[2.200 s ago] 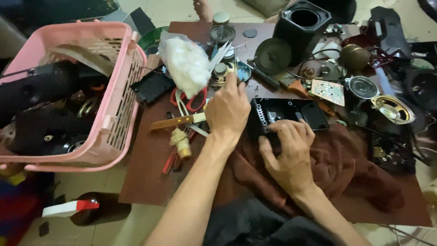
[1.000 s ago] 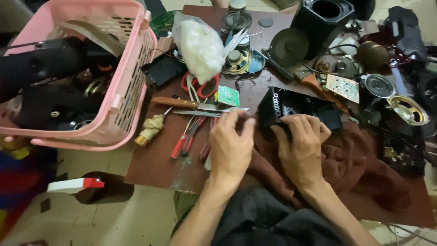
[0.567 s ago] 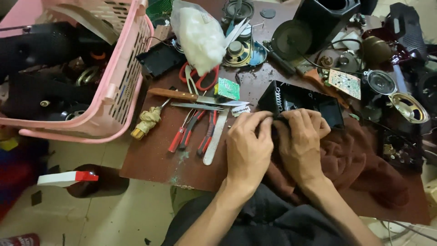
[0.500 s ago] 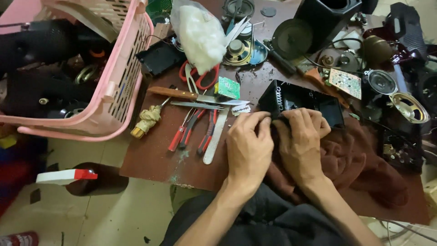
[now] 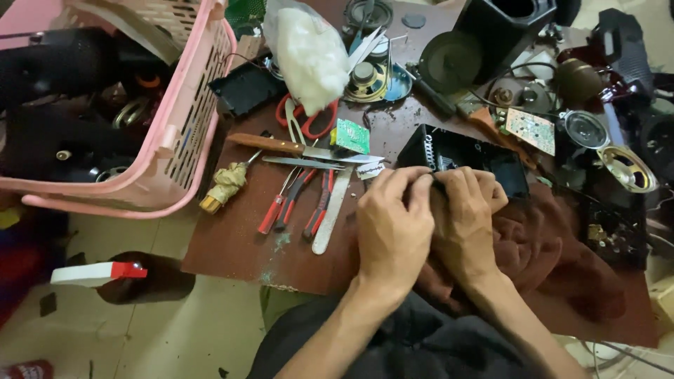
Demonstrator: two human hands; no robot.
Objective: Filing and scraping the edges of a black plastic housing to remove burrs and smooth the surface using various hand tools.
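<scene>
My left hand [image 5: 393,228] and my right hand [image 5: 467,221] are pressed together at the near edge of a black plastic housing [image 5: 463,156] that lies on a dark red cloth [image 5: 554,260]. Both hands curl their fingers on the housing's near rim; what lies between the fingertips is hidden. Just left of my left hand lie a flat metal file [image 5: 331,210], red-handled pliers [image 5: 281,205] and a wooden-handled knife [image 5: 295,147]. A small green circuit board [image 5: 351,135] sits beyond them.
A pink basket [image 5: 179,133] holding dark parts stands at the left. A white plastic bag [image 5: 312,52], red scissors [image 5: 309,123], several loose speakers [image 5: 583,130], another circuit board [image 5: 530,130] and a black speaker box [image 5: 502,28] crowd the brown table [image 5: 232,245].
My left hand came back from the tools by the bag and joined my right hand at the housing's near edge. The view has shifted down and left.
</scene>
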